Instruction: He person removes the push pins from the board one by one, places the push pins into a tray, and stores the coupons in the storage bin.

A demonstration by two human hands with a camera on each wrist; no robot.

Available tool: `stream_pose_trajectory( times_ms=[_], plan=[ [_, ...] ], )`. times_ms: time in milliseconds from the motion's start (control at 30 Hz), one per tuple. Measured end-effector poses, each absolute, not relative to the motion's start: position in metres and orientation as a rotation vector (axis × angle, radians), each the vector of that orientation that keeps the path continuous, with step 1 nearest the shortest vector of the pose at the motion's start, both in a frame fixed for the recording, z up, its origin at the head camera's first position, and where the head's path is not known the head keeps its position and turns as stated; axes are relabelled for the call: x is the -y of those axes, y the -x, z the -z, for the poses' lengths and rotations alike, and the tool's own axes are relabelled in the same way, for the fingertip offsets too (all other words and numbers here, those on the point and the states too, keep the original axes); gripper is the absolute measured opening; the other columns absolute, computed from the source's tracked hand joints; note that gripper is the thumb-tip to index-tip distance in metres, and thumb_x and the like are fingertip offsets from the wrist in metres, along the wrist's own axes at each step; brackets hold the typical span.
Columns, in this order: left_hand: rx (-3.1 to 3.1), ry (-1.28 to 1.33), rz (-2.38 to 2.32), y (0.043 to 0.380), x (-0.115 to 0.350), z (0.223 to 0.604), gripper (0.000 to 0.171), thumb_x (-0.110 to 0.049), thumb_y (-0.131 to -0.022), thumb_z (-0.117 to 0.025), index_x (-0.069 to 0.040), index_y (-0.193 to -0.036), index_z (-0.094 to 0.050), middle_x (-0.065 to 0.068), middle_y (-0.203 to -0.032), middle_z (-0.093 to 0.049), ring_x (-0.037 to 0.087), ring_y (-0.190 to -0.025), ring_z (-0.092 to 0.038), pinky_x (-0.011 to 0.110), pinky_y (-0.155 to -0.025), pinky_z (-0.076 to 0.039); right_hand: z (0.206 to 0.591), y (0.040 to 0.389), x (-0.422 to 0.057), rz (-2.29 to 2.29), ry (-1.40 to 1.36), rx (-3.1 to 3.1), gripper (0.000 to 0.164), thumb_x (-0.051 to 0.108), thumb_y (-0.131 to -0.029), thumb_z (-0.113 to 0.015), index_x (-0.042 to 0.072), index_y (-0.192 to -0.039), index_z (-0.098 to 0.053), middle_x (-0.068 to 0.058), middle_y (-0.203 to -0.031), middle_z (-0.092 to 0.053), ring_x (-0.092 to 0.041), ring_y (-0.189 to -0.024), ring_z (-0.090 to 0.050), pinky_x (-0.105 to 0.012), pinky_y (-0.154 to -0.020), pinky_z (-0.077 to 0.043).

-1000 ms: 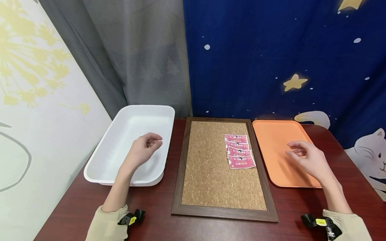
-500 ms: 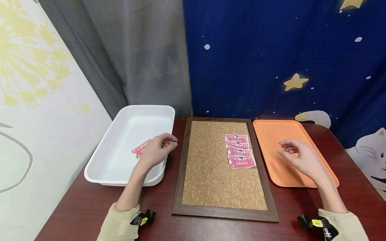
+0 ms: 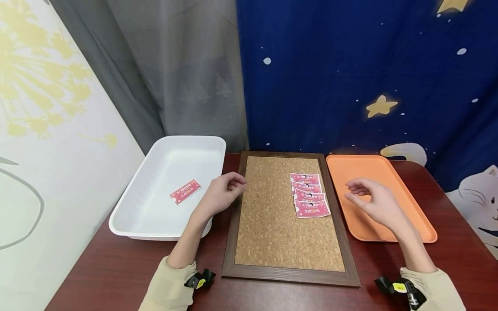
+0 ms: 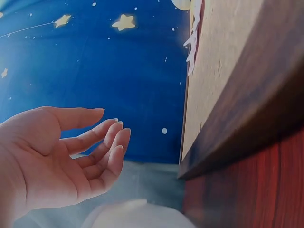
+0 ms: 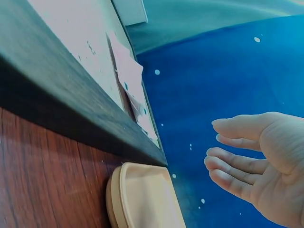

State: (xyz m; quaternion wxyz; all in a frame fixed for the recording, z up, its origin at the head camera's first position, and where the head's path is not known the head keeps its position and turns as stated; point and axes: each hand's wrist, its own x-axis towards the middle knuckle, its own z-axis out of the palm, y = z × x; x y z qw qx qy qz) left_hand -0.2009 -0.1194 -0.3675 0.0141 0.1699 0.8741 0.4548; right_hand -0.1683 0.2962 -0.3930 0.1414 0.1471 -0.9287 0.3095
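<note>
My left hand [image 3: 222, 194] hovers over the gap between the white basin and the corkboard's left frame. Its fingers are loosely bent and hold nothing, as the left wrist view confirms. Above the orange tray [image 3: 404, 216] is my right hand [image 3: 375, 203], also holding nothing, thumb apart from the fingers. Several pink coupons [image 3: 312, 209] overlap in a column on the right side of the framed corkboard [image 3: 284, 242], each with a dark pin near its top. One more pink coupon [image 3: 185, 191] lies tilted inside the white basin [image 3: 136, 216].
A dark red table [image 3: 97, 272] carries the basin, board and tray side by side. Behind it hang a grey curtain [image 3: 190, 65] and a blue starry curtain [image 3: 311, 86]. At the left stands a white wall [image 3: 58, 172] with a yellow pattern.
My left hand has moved right from over the basin to the board's left edge, uncovering the coupon in the basin. My right hand has shifted left over the tray, towards the board.
</note>
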Motion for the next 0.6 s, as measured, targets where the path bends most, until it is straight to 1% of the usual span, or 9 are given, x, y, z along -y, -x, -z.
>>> stream_pose_trajectory(
  times_ms=[100,200,367,600],
  plan=[
    [-2.721,-0.541,-1.425,0.202,0.112,0.368,0.016,-0.011,-0.097,-0.066,-0.002,-0.11,-0.069,0.007,-0.096,-0.07,0.017,-0.086,-0.065,0.034,-0.077,-0.052,0.392,0.169,-0.292,-0.896,-0.431,2.701,0.025,0.017,-0.093,-0.075,0.006,-0.114,-0.067,-0.009,-0.102,-0.071,-0.018,-0.089,-0.065,-0.023,-0.08,-0.05],
    [-2.708,-0.55,-1.434,0.203,0.104,0.368,0.017,-0.011,-0.097,-0.066,0.0,-0.11,-0.069,0.007,-0.095,-0.07,0.017,-0.085,-0.065,0.034,-0.077,-0.052,0.392,0.171,-0.289,-0.92,-0.454,2.697,0.025,0.015,-0.093,-0.075,0.005,-0.115,-0.067,-0.01,-0.104,-0.071,-0.021,-0.09,-0.066,-0.025,-0.081,-0.051],
    [-2.686,-0.567,-1.435,0.204,0.092,0.368,0.017,-0.011,-0.097,-0.066,-0.001,-0.109,-0.07,0.006,-0.094,-0.07,0.016,-0.083,-0.064,0.034,-0.077,-0.053,0.391,0.175,-0.282,-0.938,-0.49,2.686,0.024,0.013,-0.093,-0.074,0.005,-0.114,-0.068,-0.01,-0.104,-0.071,-0.021,-0.089,-0.066,-0.024,-0.08,-0.05],
    [-2.655,-0.56,-1.426,0.207,0.075,0.37,0.016,-0.013,-0.097,-0.066,-0.002,-0.109,-0.07,0.005,-0.096,-0.069,0.017,-0.086,-0.064,0.034,-0.079,-0.052,0.39,0.18,-0.273,-0.956,-0.485,2.736,0.025,0.017,-0.095,-0.072,0.004,-0.116,-0.067,-0.009,-0.104,-0.071,-0.021,-0.091,-0.066,-0.031,-0.081,-0.052]
  ],
)
